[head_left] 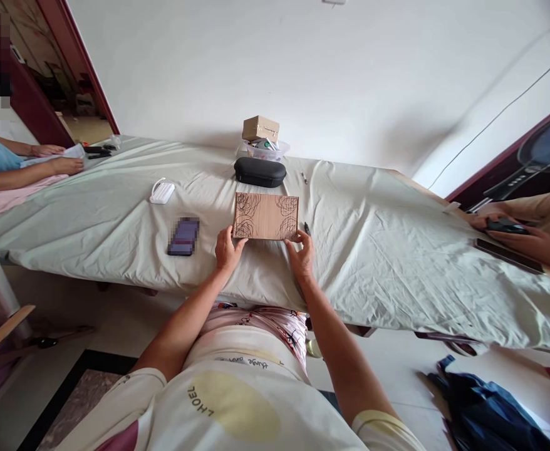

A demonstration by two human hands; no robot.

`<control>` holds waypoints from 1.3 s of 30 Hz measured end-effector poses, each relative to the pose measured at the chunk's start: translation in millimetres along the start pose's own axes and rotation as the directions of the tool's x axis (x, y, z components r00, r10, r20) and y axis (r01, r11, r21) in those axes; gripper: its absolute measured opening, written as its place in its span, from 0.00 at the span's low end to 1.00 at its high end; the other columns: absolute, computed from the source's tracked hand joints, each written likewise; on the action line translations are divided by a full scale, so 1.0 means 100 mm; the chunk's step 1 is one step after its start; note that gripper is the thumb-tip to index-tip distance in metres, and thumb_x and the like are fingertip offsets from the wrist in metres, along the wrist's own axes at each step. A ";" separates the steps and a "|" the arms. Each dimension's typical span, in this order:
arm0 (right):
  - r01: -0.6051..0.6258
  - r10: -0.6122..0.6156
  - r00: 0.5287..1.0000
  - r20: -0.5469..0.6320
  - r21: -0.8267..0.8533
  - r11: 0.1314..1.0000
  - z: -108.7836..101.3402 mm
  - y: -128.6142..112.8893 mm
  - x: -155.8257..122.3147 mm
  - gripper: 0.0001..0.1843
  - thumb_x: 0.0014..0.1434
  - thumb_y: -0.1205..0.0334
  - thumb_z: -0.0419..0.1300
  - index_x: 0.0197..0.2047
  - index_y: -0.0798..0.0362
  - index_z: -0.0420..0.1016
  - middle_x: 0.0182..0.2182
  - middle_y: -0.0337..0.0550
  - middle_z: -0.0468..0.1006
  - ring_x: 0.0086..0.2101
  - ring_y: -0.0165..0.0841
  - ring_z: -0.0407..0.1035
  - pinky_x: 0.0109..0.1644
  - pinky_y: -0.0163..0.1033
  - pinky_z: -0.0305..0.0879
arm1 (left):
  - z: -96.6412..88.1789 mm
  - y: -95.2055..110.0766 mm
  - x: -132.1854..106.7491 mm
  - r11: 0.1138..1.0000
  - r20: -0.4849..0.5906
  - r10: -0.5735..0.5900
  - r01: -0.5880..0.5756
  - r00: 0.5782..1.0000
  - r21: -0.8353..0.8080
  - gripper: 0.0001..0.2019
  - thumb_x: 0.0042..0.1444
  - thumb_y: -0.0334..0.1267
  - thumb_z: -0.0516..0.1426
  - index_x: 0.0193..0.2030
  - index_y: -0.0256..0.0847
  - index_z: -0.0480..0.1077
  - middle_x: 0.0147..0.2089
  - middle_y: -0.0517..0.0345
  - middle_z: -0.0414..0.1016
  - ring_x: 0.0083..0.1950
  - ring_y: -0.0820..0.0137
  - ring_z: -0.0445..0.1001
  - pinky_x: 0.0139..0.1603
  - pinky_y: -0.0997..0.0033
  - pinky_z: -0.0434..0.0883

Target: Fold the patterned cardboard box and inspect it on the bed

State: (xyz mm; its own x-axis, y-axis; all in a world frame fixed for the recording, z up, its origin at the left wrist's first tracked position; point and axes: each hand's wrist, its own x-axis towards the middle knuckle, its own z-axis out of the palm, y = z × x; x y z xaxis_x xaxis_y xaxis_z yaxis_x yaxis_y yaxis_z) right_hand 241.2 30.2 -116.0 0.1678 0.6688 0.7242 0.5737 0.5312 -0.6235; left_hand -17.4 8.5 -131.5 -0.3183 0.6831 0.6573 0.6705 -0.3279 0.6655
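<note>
A flat brown cardboard piece (265,216) with black scribbles on it lies on the cloth-covered table (115,219). My left hand (227,249) grips its near left corner, thumb on top. At the near right corner my right hand (302,255) pinches the edge. A black pen (307,228) lies just beside my right hand's fingers.
A black zip case (260,171), a clear tub (265,150) with a small cardboard box (260,128) on it, a white charger (162,191) and a phone (183,237) lie on the table. One person sits at far left (44,164), another's hands hold a device at right (514,228).
</note>
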 end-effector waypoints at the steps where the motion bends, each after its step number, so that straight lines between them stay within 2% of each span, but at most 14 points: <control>1: -0.014 0.014 1.000 -0.012 0.024 1.000 -0.02 -0.02 0.01 0.25 0.63 0.43 0.66 0.56 0.49 0.74 0.39 0.43 0.76 0.41 0.39 0.71 0.53 0.51 0.71 | 0.00 -0.01 0.01 1.000 -0.010 0.002 -0.002 1.000 -0.013 0.28 0.66 0.55 0.63 0.65 0.39 0.68 0.55 0.40 0.76 0.59 0.52 0.76 0.61 0.51 0.75; 10: -0.111 0.115 0.993 -0.019 0.136 0.984 -0.07 -0.13 0.02 0.22 0.66 0.43 0.61 0.53 0.51 0.77 0.34 0.41 0.75 0.34 0.36 0.69 0.44 0.46 0.72 | -0.06 0.01 0.04 0.999 -0.046 0.029 -0.031 0.999 -0.041 0.23 0.72 0.58 0.54 0.56 0.38 0.74 0.46 0.46 0.76 0.48 0.60 0.77 0.53 0.59 0.76; 17: -0.108 0.110 0.994 -0.001 0.199 0.974 -0.07 -0.17 0.01 0.23 0.68 0.42 0.59 0.58 0.47 0.72 0.31 0.35 0.69 0.31 0.32 0.67 0.38 0.40 0.70 | -0.07 0.04 0.03 0.993 -0.043 -0.052 0.047 0.998 -0.106 0.26 0.73 0.56 0.54 0.67 0.39 0.68 0.51 0.45 0.79 0.47 0.62 0.79 0.50 0.62 0.79; 22: -0.079 0.081 0.997 0.000 0.234 0.969 -0.08 -0.18 0.00 0.18 0.67 0.43 0.61 0.50 0.48 0.74 0.31 0.35 0.70 0.30 0.31 0.66 0.38 0.38 0.69 | -0.09 0.07 0.03 0.993 0.008 -0.004 0.004 1.000 -0.115 0.27 0.73 0.53 0.52 0.71 0.39 0.65 0.58 0.41 0.77 0.57 0.59 0.78 0.47 0.64 0.81; 24: -0.064 0.060 0.998 0.023 0.231 0.971 -0.08 -0.19 -0.01 0.18 0.68 0.43 0.60 0.49 0.48 0.74 0.29 0.34 0.69 0.29 0.31 0.66 0.37 0.38 0.69 | -0.08 0.07 0.02 0.994 0.046 0.020 -0.015 0.999 -0.111 0.27 0.73 0.53 0.52 0.72 0.41 0.65 0.64 0.39 0.73 0.64 0.57 0.75 0.52 0.62 0.81; 27: -0.008 -0.012 0.995 0.100 0.201 0.979 -0.07 -0.24 -0.05 0.19 0.70 0.43 0.57 0.52 0.48 0.75 0.29 0.35 0.71 0.29 0.31 0.67 0.37 0.40 0.72 | -0.07 0.08 0.01 0.997 0.107 0.031 -0.023 0.994 -0.070 0.28 0.72 0.53 0.54 0.73 0.44 0.65 0.73 0.39 0.64 0.74 0.52 0.68 0.67 0.53 0.76; 29: 0.092 -0.129 0.970 0.208 0.179 0.980 -0.06 -0.31 -0.09 0.21 0.72 0.44 0.55 0.57 0.48 0.75 0.32 0.39 0.76 0.31 0.33 0.70 0.39 0.42 0.75 | -0.07 0.10 0.01 0.998 0.138 0.043 -0.037 0.990 -0.042 0.30 0.71 0.53 0.56 0.74 0.45 0.63 0.77 0.38 0.58 0.79 0.48 0.61 0.74 0.45 0.68; 30: 0.158 -0.203 0.939 0.278 0.177 0.971 -0.04 -0.35 -0.11 0.22 0.72 0.45 0.55 0.61 0.48 0.75 0.34 0.42 0.78 0.33 0.34 0.72 0.41 0.43 0.76 | -0.08 0.12 0.00 0.998 0.156 0.059 -0.054 0.986 -0.037 0.31 0.70 0.54 0.57 0.75 0.45 0.62 0.79 0.38 0.55 0.80 0.47 0.58 0.76 0.43 0.65; 32: 0.281 -0.337 0.846 0.413 0.190 0.941 -0.01 -0.42 -0.15 0.26 0.72 0.47 0.54 0.66 0.49 0.74 0.39 0.47 0.81 0.37 0.37 0.76 0.44 0.45 0.78 | -0.11 0.17 -0.01 0.992 0.204 0.123 -0.116 0.971 -0.046 0.33 0.70 0.55 0.58 0.77 0.45 0.61 0.82 0.38 0.50 0.83 0.46 0.53 0.79 0.42 0.61; 34: 0.346 -0.389 0.774 0.500 0.181 0.921 0.02 -0.47 -0.18 0.28 0.73 0.48 0.54 0.69 0.49 0.72 0.41 0.49 0.82 0.40 0.39 0.78 0.47 0.47 0.79 | -0.14 0.22 -0.02 0.978 0.259 0.209 -0.197 0.943 -0.073 0.34 0.69 0.56 0.59 0.77 0.46 0.61 0.83 0.39 0.46 0.84 0.47 0.49 0.80 0.43 0.59; 36: 0.359 -0.364 0.763 0.534 0.118 0.926 0.05 -0.49 -0.19 0.28 0.74 0.48 0.52 0.70 0.49 0.72 0.41 0.51 0.83 0.40 0.40 0.79 0.49 0.48 0.79 | -0.17 0.27 -0.02 0.964 0.307 0.265 -0.248 0.914 -0.094 0.36 0.67 0.58 0.61 0.76 0.46 0.62 0.84 0.40 0.45 0.84 0.47 0.48 0.80 0.43 0.58; 39: 0.361 -0.305 0.789 0.533 -0.002 0.932 0.05 -0.48 -0.18 0.28 0.75 0.48 0.49 0.70 0.48 0.74 0.39 0.50 0.84 0.38 0.40 0.79 0.46 0.45 0.79 | -0.17 0.29 -0.04 0.970 0.347 0.244 -0.226 0.906 -0.093 0.38 0.64 0.57 0.64 0.76 0.45 0.61 0.83 0.39 0.48 0.84 0.47 0.50 0.79 0.44 0.61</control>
State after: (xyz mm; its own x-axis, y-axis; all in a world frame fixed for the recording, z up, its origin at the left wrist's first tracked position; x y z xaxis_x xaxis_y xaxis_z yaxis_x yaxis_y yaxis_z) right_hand 206.1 -4.5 -100.5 -0.4696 0.6432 0.6048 0.5972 0.7359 -0.3190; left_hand -7.9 -14.6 -108.5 0.1080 0.7647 0.6352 0.6597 -0.5331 0.5297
